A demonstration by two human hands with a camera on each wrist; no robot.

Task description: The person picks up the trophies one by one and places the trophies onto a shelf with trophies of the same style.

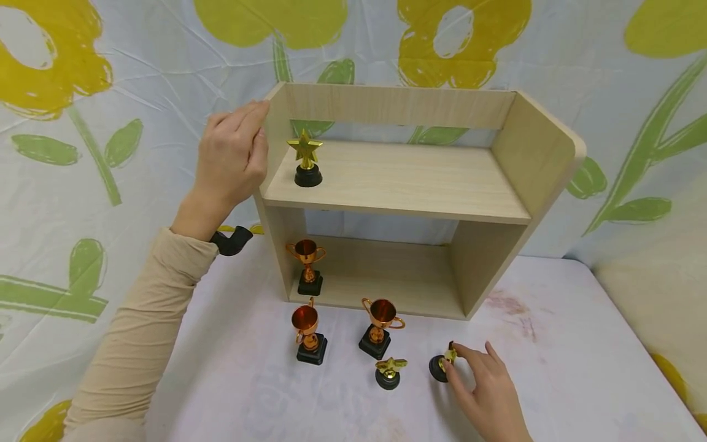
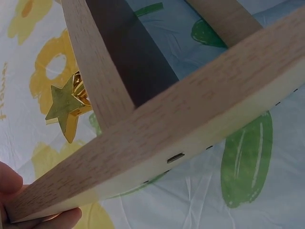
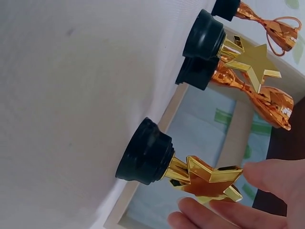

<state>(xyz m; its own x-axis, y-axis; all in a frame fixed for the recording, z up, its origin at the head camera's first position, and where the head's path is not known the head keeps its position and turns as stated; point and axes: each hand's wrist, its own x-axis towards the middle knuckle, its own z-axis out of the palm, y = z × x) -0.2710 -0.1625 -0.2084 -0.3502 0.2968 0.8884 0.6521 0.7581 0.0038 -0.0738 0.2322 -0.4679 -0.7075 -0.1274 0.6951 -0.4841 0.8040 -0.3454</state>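
My left hand grips the upper front edge of the wooden shelf's left side panel; in the left wrist view its fingertips and thumb lie on either side of the board. At the lower right, my right hand pinches the gold star of a small star trophy with thumb and fingers. The trophy's black round base appears to be on the table. A second star trophy stands left of it. On the upper shelf level, a third star trophy stands at the left.
A bronze cup trophy stands at the left of the lower shelf level. Two more bronze cups, one at left and one nearer the middle, stand on the white table before the shelf. Flowered cloth hangs behind.
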